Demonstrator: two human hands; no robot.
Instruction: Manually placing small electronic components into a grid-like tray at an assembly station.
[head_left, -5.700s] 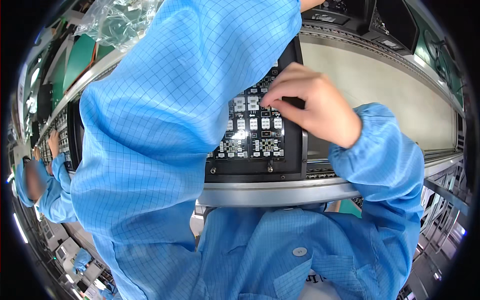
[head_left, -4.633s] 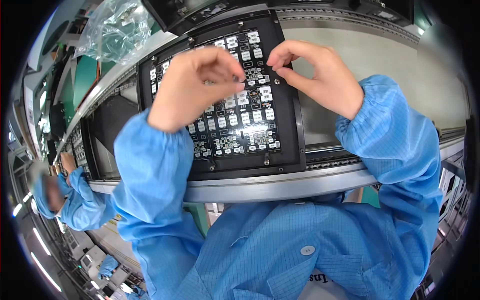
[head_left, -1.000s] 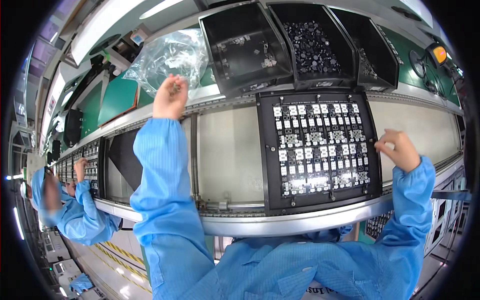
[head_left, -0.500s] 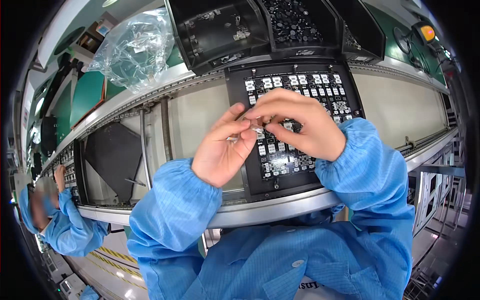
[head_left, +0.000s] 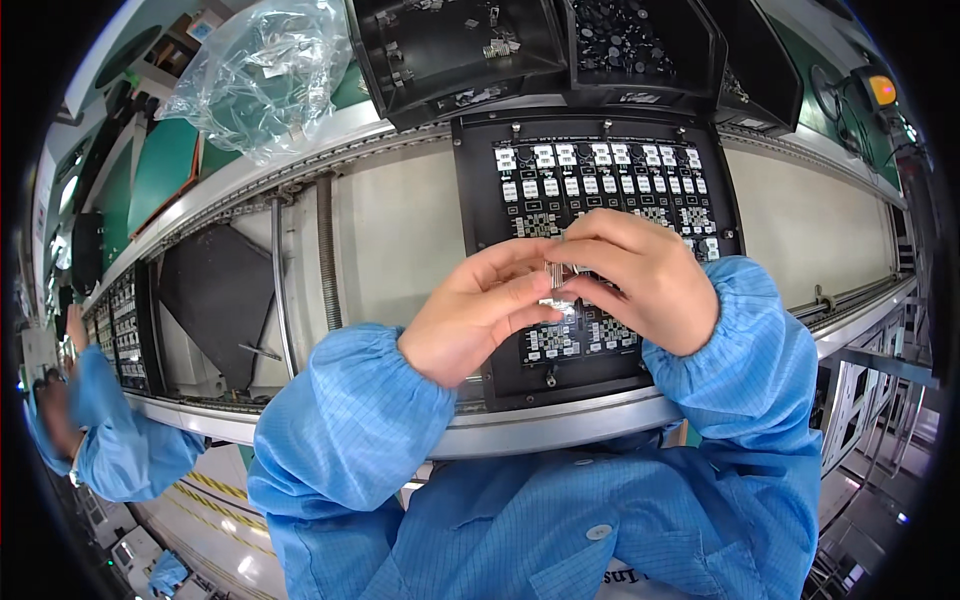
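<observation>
A small stack of silvery metal parts point(head_left: 556, 273) sits between the fingertips of both hands; its exact kind is too small to make out. My left hand point(head_left: 465, 315) pinches it from the left, thumb and fingers closed on it. From the right, my right hand point(head_left: 655, 285) curls over with its fingertips closed at the same parts. Both hands hover above a black tray point(head_left: 478, 185) that holds a panel of circuit boards point(head_left: 600, 187). White and dark components stand in rows on the panel, and my hands cover its middle.
Beyond the tray stand a black bin point(head_left: 450, 75) with silvery parts, another bin point(head_left: 640, 85) with round dark components and a third bin point(head_left: 760, 70). A clear plastic bag point(head_left: 265, 85) lies back left. Metal rails point(head_left: 555, 430) border the line. At far left another person point(head_left: 130, 430) works at boards.
Both hands have moved slightly right and down in the picture, still together on the metal parts. The view has shifted a little, and the other person's arm has moved.
</observation>
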